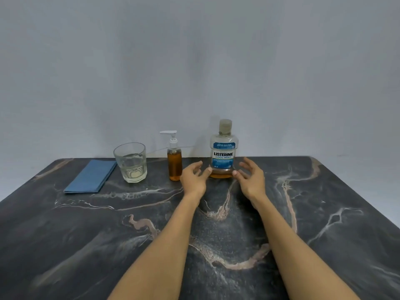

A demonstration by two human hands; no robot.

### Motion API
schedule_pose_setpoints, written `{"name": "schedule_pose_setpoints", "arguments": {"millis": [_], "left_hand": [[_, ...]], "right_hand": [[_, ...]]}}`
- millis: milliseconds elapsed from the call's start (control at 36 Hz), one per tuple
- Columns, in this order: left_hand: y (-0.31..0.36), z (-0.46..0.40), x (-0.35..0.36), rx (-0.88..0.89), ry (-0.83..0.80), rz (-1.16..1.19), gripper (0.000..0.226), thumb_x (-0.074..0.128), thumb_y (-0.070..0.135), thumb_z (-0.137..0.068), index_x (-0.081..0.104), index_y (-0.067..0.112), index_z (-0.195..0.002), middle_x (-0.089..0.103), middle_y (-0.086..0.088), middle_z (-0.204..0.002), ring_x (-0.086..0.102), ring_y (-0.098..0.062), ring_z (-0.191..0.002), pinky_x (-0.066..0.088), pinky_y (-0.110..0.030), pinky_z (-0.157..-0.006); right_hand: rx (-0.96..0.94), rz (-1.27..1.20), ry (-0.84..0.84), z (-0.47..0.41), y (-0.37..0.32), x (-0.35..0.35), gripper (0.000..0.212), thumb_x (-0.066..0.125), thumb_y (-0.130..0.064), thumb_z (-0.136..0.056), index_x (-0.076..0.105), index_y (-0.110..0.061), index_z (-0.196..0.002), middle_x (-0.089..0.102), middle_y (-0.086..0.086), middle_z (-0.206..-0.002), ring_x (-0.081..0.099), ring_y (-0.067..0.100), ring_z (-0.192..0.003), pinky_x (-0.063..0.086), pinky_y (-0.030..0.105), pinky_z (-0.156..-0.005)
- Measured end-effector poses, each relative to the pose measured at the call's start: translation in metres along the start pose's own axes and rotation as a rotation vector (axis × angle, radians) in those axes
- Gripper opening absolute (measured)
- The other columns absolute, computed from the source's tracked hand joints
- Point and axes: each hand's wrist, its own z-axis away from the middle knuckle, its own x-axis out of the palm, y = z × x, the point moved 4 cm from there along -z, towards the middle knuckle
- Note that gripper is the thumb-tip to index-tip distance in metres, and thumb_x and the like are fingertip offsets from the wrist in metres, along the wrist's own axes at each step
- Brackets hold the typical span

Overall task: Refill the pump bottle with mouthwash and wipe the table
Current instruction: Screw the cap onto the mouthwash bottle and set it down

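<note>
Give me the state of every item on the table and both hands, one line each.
Mouthwash bottle: upright, cap on, a little amber liquid at the bottom.
Pump bottle: upright, pump head on, mostly full of amber liquid.
Glass: upright, some clear liquid inside.
Blue cloth: folded, lying flat.
Left hand: open, beside the mouthwash bottle.
Right hand: open, on the bottle's other side.

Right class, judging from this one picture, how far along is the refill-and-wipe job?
Done: nothing visible. The pump bottle keeps its pump on, the mouthwash bottle its cap. In hand: the left hand and right hand flank the mouthwash bottle's base, fingers spread, thumbs at or near it, no grip yet. Left: uncapping both, pouring, then wiping the table with the folded blue cloth.
</note>
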Motion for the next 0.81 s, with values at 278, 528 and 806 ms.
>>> {"name": "schedule_pose_setpoints", "arguments": {"millis": [278, 528, 806], "left_hand": [[0.051, 0.052, -0.072, 0.026, 0.074, -0.064, 0.045, 0.071, 0.014, -0.081, 0.057, 0.008, -0.123, 0.059, -0.010, -0.125, 0.058, -0.021, -0.111, 0.043, -0.025, -0.090], [0.120, 0.136, -0.135, 0.143, 0.097, -0.053, 0.039, 0.072, 0.015, -0.081, 0.060, 0.003, -0.116, 0.061, -0.012, -0.119, 0.056, -0.021, -0.108, 0.043, -0.028, -0.094], [0.124, 0.222, -0.203, 0.160, 0.146, -0.086, 0.042, 0.071, 0.024, -0.082, 0.060, 0.003, -0.116, 0.064, -0.011, -0.115, 0.059, -0.020, -0.105, 0.045, -0.030, -0.096]], "right_hand": [[0.002, 0.036, 0.000, 0.065, -0.062, -0.033, 0.056, 0.066, -0.006, -0.085, 0.044, -0.005, -0.135, 0.058, 0.009, -0.126, 0.053, 0.013, -0.108, 0.043, 0.023, -0.091], [-0.092, 0.032, -0.007, 0.159, -0.131, -0.062, 0.056, 0.066, -0.015, -0.086, 0.042, -0.006, -0.136, 0.059, 0.008, -0.124, 0.054, 0.012, -0.106, 0.046, 0.027, -0.094], [-0.089, 0.002, -0.037, 0.261, -0.155, -0.054, 0.049, 0.063, -0.014, -0.089, 0.045, -0.003, -0.133, 0.061, 0.010, -0.116, 0.053, 0.011, -0.104, 0.047, 0.031, -0.095]]}}
